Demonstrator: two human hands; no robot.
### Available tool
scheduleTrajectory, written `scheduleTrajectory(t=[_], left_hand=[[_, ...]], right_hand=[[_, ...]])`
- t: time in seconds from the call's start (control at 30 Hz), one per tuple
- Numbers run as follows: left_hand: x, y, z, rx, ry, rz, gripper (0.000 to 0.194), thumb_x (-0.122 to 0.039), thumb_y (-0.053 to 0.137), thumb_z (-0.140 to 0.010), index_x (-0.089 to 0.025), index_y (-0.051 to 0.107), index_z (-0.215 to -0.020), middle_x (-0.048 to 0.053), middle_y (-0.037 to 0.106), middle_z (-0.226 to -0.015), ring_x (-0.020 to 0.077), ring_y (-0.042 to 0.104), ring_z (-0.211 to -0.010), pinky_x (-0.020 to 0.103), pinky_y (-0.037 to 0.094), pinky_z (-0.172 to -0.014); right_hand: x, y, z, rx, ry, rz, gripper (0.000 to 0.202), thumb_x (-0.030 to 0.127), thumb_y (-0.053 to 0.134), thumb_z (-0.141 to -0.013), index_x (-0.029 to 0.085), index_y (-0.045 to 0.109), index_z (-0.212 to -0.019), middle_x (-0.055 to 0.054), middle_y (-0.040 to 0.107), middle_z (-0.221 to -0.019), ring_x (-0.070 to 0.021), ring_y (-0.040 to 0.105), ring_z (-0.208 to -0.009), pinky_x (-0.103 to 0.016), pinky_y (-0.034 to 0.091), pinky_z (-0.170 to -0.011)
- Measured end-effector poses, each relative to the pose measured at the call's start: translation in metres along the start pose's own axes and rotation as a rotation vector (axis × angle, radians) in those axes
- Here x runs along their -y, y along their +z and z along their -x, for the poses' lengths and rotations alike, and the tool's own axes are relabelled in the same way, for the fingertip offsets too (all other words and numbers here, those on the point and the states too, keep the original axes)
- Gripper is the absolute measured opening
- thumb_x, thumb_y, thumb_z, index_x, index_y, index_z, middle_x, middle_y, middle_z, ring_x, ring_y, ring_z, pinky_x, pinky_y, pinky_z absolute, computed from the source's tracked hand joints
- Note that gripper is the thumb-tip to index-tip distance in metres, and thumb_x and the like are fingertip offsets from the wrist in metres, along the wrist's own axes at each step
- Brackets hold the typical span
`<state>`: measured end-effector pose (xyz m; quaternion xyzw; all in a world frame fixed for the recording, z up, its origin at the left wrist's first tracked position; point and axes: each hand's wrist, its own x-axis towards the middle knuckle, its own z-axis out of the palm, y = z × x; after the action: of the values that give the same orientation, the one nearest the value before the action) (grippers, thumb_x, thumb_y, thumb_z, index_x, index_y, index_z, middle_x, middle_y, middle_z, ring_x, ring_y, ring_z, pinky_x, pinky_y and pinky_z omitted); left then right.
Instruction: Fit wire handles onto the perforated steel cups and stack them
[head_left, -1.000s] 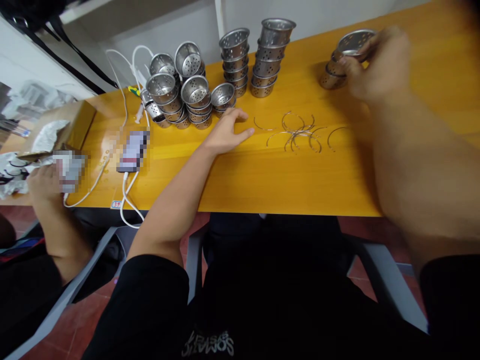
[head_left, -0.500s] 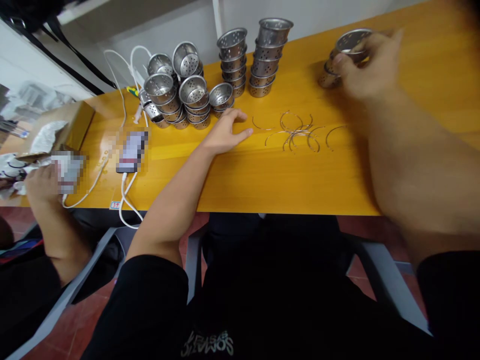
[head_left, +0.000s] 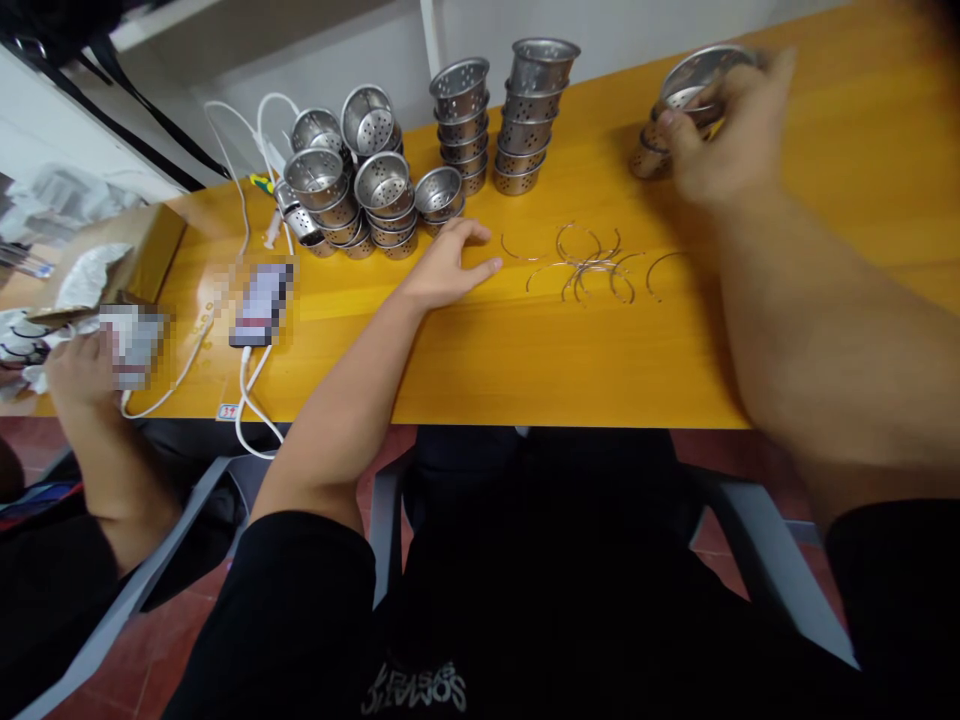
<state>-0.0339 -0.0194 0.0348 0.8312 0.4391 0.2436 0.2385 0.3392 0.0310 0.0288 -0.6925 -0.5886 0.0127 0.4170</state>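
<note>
My right hand [head_left: 724, 135] reaches to the far right of the yellow table [head_left: 525, 350] and grips a perforated metal cup [head_left: 694, 85], tilted, over a short stack of the same cups [head_left: 646, 155]. My left hand [head_left: 446, 265] rests flat on the table with fingers apart, holding nothing, just left of several loose wire rings [head_left: 589, 265]. Behind it stand two tall stacks of perforated metal cups [head_left: 499, 110] and a cluster of shorter stacks [head_left: 352, 185].
A phone [head_left: 262, 300] on white cables [head_left: 247, 380] lies left of my arm. At the far left another person's hand [head_left: 75, 370] holds something blurred beside a cardboard box [head_left: 142, 250] and crumpled wrapping. Grey chair arms show below the table's edge.
My right hand has lifted and tilted the top cup a little above its stack. The left hand has stayed put. The view has drifted slightly.
</note>
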Motion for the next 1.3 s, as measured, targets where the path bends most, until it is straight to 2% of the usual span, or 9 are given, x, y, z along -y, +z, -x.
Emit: scheduleTrajectory(t=[0.13,0.27,0.4,0.63,0.73,0.83,1.0,1.1,1.3], left_hand=[[0.008,0.002,-0.002,-0.003,0.032,0.036,0.049,-0.041,0.080,-0.091,-0.016,0.069,-0.132,0.019,0.065,-0.151,0.0312,0.062,-0.150,0.047,0.045,-0.139],[0.011,0.006,-0.003,-0.009,0.092,0.110,0.048,-0.046,0.078,-0.092,-0.021,0.066,-0.131,0.016,0.065,-0.153,0.0281,0.063,-0.150,0.045,0.048,-0.136],[0.001,0.007,0.000,0.010,0.096,0.127,0.063,-0.047,0.076,-0.094,-0.026,0.052,-0.149,0.014,0.060,-0.161,0.0286,0.062,-0.153,0.049,0.048,-0.135],[-0.023,0.007,0.005,0.005,0.138,0.133,0.090,-0.057,0.074,-0.096,-0.029,0.025,-0.167,0.013,0.052,-0.170,0.0286,0.061,-0.156,0.050,0.049,-0.133],[-0.019,0.009,0.003,-0.035,0.152,0.129,0.090,-0.062,0.076,-0.093,-0.027,0.032,-0.163,0.013,0.056,-0.166,0.0292,0.062,-0.155,0.047,0.049,-0.133],[-0.013,0.009,0.001,-0.054,0.098,0.130,0.089,-0.068,0.075,-0.092,-0.029,0.035,-0.162,0.013,0.057,-0.165,0.0290,0.063,-0.154,0.047,0.050,-0.133],[-0.011,0.007,0.001,-0.060,0.083,0.175,0.096,-0.081,0.073,-0.089,-0.027,0.038,-0.160,0.015,0.057,-0.164,0.0281,0.064,-0.151,0.045,0.052,-0.131],[-0.011,0.006,0.001,-0.052,0.064,0.154,0.100,-0.085,0.073,-0.086,-0.029,0.038,-0.162,0.015,0.057,-0.165,0.0304,0.062,-0.153,0.049,0.050,-0.132],[-0.007,0.006,0.001,-0.035,0.082,0.182,0.102,-0.087,0.071,-0.085,-0.027,0.038,-0.160,0.016,0.058,-0.163,0.0298,0.064,-0.151,0.048,0.052,-0.130]], right_hand=[[0.013,-0.017,0.010,-0.113,-0.150,-0.029,0.024,0.024,0.078,-0.103,0.012,0.069,-0.122,-0.020,0.048,-0.160,-0.0275,0.046,-0.158,-0.042,0.031,-0.130],[0.044,-0.038,0.028,-0.071,-0.261,0.008,0.027,0.035,0.077,-0.099,0.018,0.071,-0.119,-0.015,0.060,-0.146,-0.0233,0.059,-0.141,-0.041,0.045,-0.117],[0.090,-0.052,0.058,0.204,-0.331,0.028,0.033,0.062,0.066,-0.107,0.032,0.072,-0.117,-0.009,0.072,-0.132,-0.0306,0.063,-0.132,-0.048,0.049,-0.116],[0.133,-0.036,0.094,0.621,-0.565,-0.170,0.045,0.076,0.062,-0.103,0.039,0.080,-0.121,-0.006,0.071,-0.139,-0.0375,0.063,-0.130,-0.057,0.048,-0.117],[0.128,-0.038,0.091,0.700,-0.616,-0.263,0.041,0.075,0.058,-0.105,0.045,0.076,-0.126,-0.001,0.073,-0.137,-0.0351,0.067,-0.122,-0.057,0.052,-0.110],[0.106,-0.051,0.075,0.646,-0.501,-0.284,0.046,0.069,0.065,-0.102,0.037,0.068,-0.134,-0.004,0.074,-0.130,-0.0298,0.072,-0.104,-0.048,0.058,-0.094],[0.056,-0.058,0.040,0.914,-0.363,0.163,0.077,0.063,0.098,-0.070,0.029,0.070,-0.133,-0.008,0.076,-0.121,-0.0298,0.072,-0.091,-0.045,0.058,-0.081],[0.044,-0.047,0.033,1.050,-0.331,0.212,0.055,0.049,0.098,-0.077,0.029,0.075,-0.123,-0.004,0.079,-0.114,-0.0277,0.074,-0.091,-0.043,0.059,-0.083],[0.056,-0.036,0.037,1.015,-0.379,0.270,0.012,0.029,0.084,-0.092,0.027,0.080,-0.102,0.001,0.079,-0.095,-0.0194,0.070,-0.077,-0.034,0.051,-0.074]])
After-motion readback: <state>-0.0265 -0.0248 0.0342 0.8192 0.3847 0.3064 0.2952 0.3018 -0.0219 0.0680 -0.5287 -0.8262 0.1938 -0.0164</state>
